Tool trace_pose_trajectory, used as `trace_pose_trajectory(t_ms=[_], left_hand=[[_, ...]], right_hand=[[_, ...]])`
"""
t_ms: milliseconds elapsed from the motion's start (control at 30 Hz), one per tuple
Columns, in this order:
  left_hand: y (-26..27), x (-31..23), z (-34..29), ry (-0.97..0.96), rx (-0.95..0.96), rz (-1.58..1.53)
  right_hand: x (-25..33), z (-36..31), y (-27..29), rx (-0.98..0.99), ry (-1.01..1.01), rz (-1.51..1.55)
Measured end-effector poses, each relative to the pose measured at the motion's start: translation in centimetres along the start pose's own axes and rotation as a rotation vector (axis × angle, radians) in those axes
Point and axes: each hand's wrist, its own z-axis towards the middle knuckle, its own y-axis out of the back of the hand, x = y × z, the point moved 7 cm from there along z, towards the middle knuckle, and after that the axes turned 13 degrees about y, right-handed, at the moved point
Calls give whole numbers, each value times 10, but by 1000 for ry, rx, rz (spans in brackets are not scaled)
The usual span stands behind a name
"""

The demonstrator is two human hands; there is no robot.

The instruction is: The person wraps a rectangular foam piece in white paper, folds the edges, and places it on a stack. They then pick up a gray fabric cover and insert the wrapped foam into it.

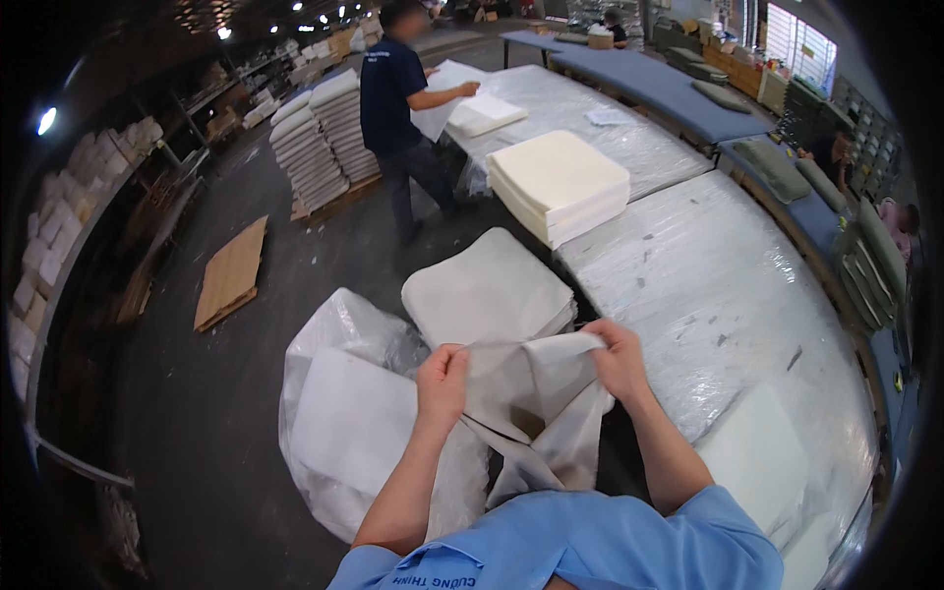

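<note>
Between my two hands hangs a greyish-white fabric cover, its mouth spread apart and its lower part draped toward my body. My left hand is closed in a pinch on the cover's left edge. On the other side my right hand grips the top right edge. Just beyond the cover lies a stack of pale fabric pieces with rounded corners. Left of my left forearm, a clear plastic bag holds a white slab. The inside of the cover is mostly hidden by its folds.
A plastic-covered table runs along my right, bearing a stack of cream foam pads. Ahead, a co-worker handles a white sheet beside another stack. Flattened cardboard lies on the floor at left.
</note>
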Motion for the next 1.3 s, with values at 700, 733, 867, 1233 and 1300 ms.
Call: trace_pose_trajectory(t_ms=[700,733,867,1233,1300], left_hand=[[-299,-25,-474,-461,1276,217],[-300,-24,-494,-407,1306,171],[-290,-55,-541,-281,1547,-119],[-184,-51,-415,-256,544,-24],[-203,-30,-432,-89,716,-250]], right_hand=[[100,-258,93,-115,143,85],[115,-266,99,-83,193,5],[159,-296,125,9,327,-302],[201,-393,144,119,462,-673],[227,-395,142,167,413,-457]])
